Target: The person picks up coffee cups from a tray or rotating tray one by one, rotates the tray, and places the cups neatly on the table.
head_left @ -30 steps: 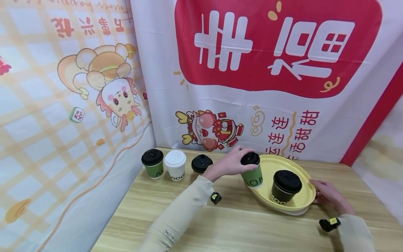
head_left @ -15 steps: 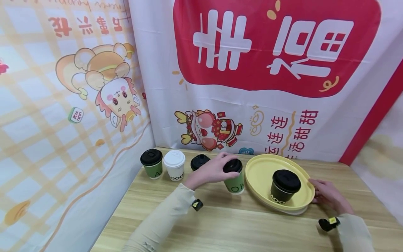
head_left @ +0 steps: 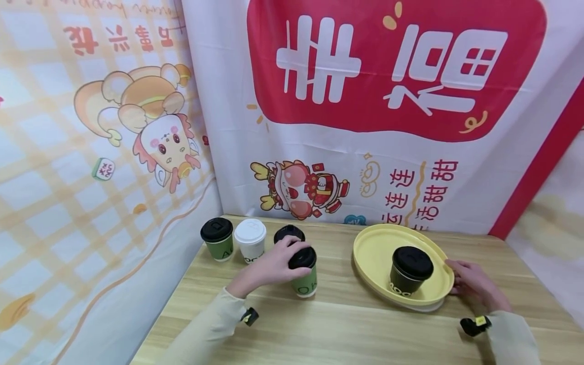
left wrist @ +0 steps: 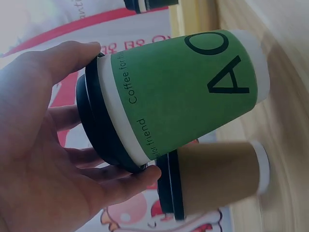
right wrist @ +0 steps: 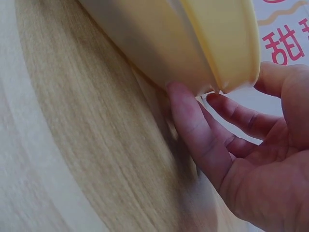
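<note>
My left hand point(head_left: 269, 267) grips a green paper coffee cup point(head_left: 305, 284) from above, fingers and thumb around its black lid point(left wrist: 94, 116). Whether its base touches the table I cannot tell. Close behind is a brown paper cup point(left wrist: 219, 176) with a black lid, mostly hidden by the hand in the head view. To the right, a round yellow tray point(head_left: 371, 253) bears a dark cup with a black lid point(head_left: 410, 271). My right hand point(head_left: 474, 284) holds the tray's right edge, its thumb point(right wrist: 186, 108) low against the side and other fingers beyond.
Another green cup with a black lid point(head_left: 218, 239) and a white cup with a white lid point(head_left: 250, 238) stand at the table's back left. A pale round base point(head_left: 426, 305) shows under the tray. Printed cloth point(head_left: 219, 126) hangs behind the wooden table point(head_left: 347, 329).
My left hand has carried the green cup from over the tray's left edge leftward and nearer, to in front of the brown cup. The right hand stays at the tray's edge.
</note>
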The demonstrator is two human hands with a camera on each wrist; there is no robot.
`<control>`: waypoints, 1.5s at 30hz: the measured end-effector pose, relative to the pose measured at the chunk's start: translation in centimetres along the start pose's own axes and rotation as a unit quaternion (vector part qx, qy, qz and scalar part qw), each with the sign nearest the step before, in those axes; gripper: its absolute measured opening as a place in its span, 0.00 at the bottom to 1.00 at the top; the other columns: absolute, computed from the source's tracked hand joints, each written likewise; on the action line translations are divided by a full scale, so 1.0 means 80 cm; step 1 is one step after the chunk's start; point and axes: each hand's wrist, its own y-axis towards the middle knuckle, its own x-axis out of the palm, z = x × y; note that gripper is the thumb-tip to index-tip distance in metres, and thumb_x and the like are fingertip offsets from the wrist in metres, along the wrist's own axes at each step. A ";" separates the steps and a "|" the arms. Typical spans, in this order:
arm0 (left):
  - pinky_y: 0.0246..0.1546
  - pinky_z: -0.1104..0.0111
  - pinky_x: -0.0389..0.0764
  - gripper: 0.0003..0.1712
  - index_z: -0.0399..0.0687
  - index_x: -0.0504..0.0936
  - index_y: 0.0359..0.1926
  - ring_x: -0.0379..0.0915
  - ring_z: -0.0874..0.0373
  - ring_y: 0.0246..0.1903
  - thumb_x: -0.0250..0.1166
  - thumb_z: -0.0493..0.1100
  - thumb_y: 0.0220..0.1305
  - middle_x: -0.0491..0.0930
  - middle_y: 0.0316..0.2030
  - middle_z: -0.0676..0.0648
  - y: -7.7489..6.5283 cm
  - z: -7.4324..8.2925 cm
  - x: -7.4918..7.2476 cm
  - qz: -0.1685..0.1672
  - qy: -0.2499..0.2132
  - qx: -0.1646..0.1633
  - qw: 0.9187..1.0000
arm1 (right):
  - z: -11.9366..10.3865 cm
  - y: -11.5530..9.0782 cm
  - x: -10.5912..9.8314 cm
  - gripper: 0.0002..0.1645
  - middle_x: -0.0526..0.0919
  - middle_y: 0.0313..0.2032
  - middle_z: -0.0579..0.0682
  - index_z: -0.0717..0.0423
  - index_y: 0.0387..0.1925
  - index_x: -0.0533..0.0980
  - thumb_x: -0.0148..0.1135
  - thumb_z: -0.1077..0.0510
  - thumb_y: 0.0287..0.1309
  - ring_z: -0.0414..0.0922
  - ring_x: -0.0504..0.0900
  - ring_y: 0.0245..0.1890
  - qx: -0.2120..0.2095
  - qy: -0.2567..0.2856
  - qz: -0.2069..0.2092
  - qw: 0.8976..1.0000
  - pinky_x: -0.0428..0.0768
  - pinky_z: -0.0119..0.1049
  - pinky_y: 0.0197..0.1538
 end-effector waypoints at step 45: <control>0.48 0.46 0.69 0.36 0.46 0.72 0.58 0.67 0.37 0.50 0.69 0.57 0.51 0.67 0.52 0.33 -0.128 -0.138 -0.066 0.123 0.080 -0.106 0.983 | 0.000 0.001 0.003 0.37 0.82 0.30 0.48 0.74 0.61 0.54 0.44 0.44 0.68 0.42 0.81 0.30 0.006 0.013 0.018 1.000 0.82 0.43 0.37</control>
